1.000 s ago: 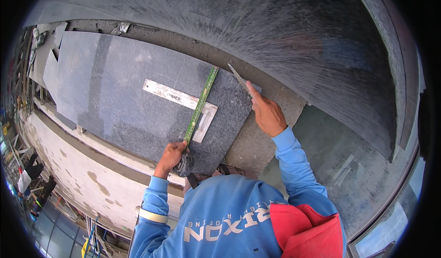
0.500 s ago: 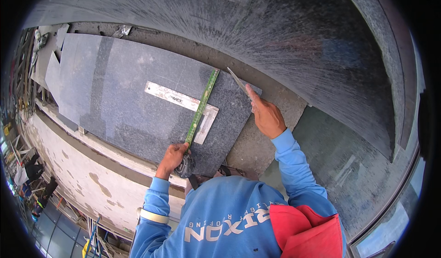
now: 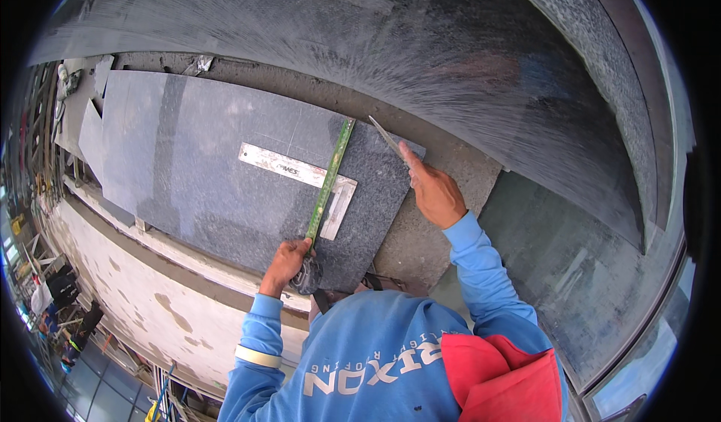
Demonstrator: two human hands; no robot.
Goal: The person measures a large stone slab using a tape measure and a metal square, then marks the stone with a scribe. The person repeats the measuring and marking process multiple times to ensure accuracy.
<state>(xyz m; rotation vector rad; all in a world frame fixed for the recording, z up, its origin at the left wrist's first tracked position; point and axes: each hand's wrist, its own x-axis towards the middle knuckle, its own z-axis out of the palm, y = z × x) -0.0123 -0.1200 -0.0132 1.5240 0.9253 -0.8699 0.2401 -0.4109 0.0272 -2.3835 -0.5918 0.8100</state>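
While the left hand (image 3: 285,263) grips a tape measure (image 3: 306,275) at the near edge of a grey stone slab (image 3: 203,144), its green strip (image 3: 327,185) lies drawn out to about the far edge. The right hand (image 3: 438,195), at the slab's right edge, grasps a thin, pointed tool (image 3: 387,136) between thumb and fingers; whether the tip touches the stone cannot be told. Under the strip, a metal square (image 3: 270,160) lies flat on the slab, its long arm reaching left. Measuring seems well under way: the strip is laid across, and faint pale lines (image 3: 291,138) already show on the far side of the square. No line can be made out beside the strip, and the stone looks uncut along the pale ones.
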